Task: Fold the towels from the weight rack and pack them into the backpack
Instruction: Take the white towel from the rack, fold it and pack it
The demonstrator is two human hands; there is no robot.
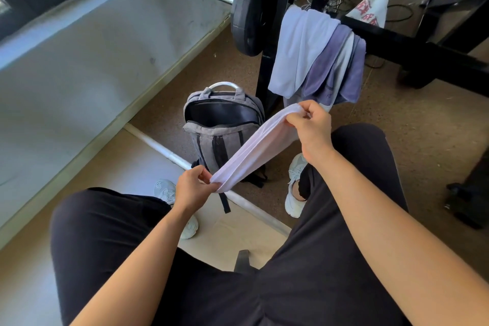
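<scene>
A white towel (pixel 258 147) is stretched in the air between my two hands, folded lengthwise into a narrow band. My left hand (pixel 193 186) pinches its near end; my right hand (pixel 312 127) pinches its far end, higher up. Behind the towel a grey backpack (pixel 211 137) stands upright on the floor with its top zipped open and its dark inside showing. More towels hang over the black weight rack (pixel 272 34): a white towel (pixel 299 47) on the left and a purple towel (pixel 330 63) beside it.
A black weight plate (pixel 251 8) on a steel bar sits left of the rack. A bench frame (pixel 410 45) runs to the right. A white pipe (pixel 169 153) lies across the floor. Cables and a white bag (pixel 370 9) lie beyond. My knees and shoes flank the backpack.
</scene>
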